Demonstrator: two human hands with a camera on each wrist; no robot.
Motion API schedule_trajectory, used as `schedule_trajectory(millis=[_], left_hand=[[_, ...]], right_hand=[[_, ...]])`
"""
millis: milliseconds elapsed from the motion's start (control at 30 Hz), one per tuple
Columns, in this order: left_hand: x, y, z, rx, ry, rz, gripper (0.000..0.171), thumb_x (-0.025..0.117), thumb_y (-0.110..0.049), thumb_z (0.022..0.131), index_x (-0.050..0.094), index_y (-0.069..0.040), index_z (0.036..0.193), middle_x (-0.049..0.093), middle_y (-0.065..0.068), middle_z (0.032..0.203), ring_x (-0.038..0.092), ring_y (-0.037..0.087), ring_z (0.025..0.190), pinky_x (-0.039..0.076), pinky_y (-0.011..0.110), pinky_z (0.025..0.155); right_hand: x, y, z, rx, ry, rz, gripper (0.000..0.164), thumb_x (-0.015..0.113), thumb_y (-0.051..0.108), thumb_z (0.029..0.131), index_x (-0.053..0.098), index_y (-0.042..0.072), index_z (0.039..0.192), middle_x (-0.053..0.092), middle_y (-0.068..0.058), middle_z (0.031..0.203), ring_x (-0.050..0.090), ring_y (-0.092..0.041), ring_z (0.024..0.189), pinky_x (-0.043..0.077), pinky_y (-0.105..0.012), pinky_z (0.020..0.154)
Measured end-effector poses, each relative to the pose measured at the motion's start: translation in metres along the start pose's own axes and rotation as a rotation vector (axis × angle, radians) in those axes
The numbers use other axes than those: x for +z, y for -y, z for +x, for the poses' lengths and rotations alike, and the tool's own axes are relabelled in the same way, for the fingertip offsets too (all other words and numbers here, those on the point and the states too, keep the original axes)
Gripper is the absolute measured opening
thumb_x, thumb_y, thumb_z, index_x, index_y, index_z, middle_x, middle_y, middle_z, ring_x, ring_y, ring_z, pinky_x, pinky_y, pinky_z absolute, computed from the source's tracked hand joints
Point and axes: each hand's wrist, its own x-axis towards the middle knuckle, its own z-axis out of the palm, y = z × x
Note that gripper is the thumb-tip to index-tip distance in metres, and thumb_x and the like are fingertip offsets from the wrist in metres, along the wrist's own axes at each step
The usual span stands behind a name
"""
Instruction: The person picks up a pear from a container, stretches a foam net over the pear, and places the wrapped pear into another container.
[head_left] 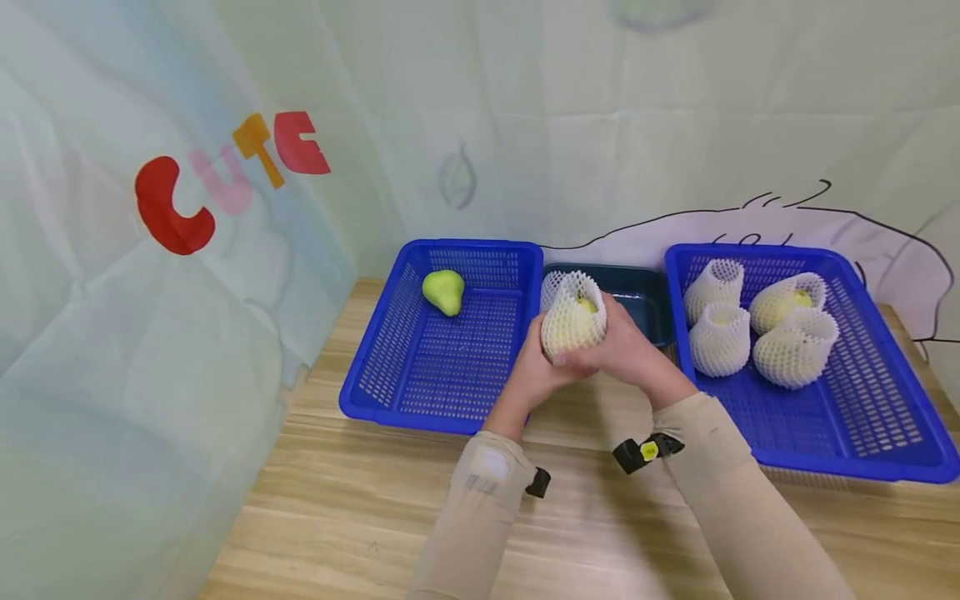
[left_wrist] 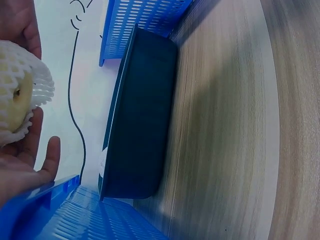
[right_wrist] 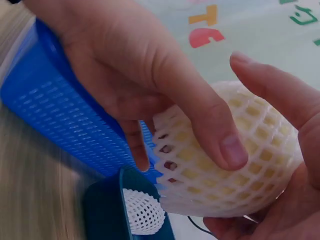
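Note:
Both my hands hold a pale pear in a white foam net, raised above the table between two blue baskets. My left hand grips it from the left and below, its thumb lying across the net in the right wrist view. On the other side, my right hand holds the pear with fingers and thumb round the net. One end of the fruit shows bare at the net's opening in the left wrist view. Below is a dark green bin with an empty-looking white foam net inside.
The left blue basket contains one bare green pear near its back left corner. In the right blue basket stand several netted fruits. All rest on a wood-grain table, with a printed cloth behind.

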Motion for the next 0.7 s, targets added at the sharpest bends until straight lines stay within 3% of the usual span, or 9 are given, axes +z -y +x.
schedule_trajectory(millis=[233,333,533,700], left_hand=[[0.001,0.000,0.001,-0.043,0.022,0.008,0.098,0.083,-0.005,0.064,0.023,-0.008,0.141,0.037,0.009,0.139,0.037,0.020,0.124,0.029,0.031,0.104],[0.001,0.000,0.002,-0.040,0.027,-0.026,0.102,0.081,0.000,0.065,0.017,-0.010,0.144,0.039,0.011,0.138,0.041,0.024,0.122,0.033,0.037,0.102],[0.000,-0.022,-0.003,-0.006,0.057,-0.072,0.097,0.077,0.003,0.069,0.015,-0.004,0.144,0.038,0.025,0.132,0.047,0.037,0.112,0.035,0.053,0.094],[-0.004,-0.032,-0.008,-0.026,0.053,-0.042,0.093,0.077,-0.001,0.072,0.017,-0.004,0.143,0.037,0.025,0.132,0.047,0.036,0.112,0.037,0.051,0.093]], right_hand=[[0.000,0.002,0.001,0.036,-0.025,-0.077,0.092,0.083,0.024,0.064,0.029,-0.006,0.133,0.046,-0.020,0.119,0.048,-0.032,0.103,0.042,-0.046,0.088],[-0.009,0.002,0.001,0.023,-0.033,-0.094,0.092,0.083,0.020,0.064,0.028,-0.006,0.132,0.047,-0.021,0.117,0.049,-0.032,0.101,0.042,-0.045,0.087],[-0.063,0.006,-0.002,0.099,0.078,-0.195,0.105,0.080,0.023,0.068,0.010,-0.004,0.141,0.046,-0.025,0.119,0.047,-0.034,0.104,0.040,-0.046,0.089],[-0.121,-0.002,-0.009,0.144,0.253,-0.500,0.116,0.079,0.038,0.067,0.004,-0.008,0.141,0.039,-0.031,0.126,0.045,-0.041,0.108,0.041,-0.055,0.088]])
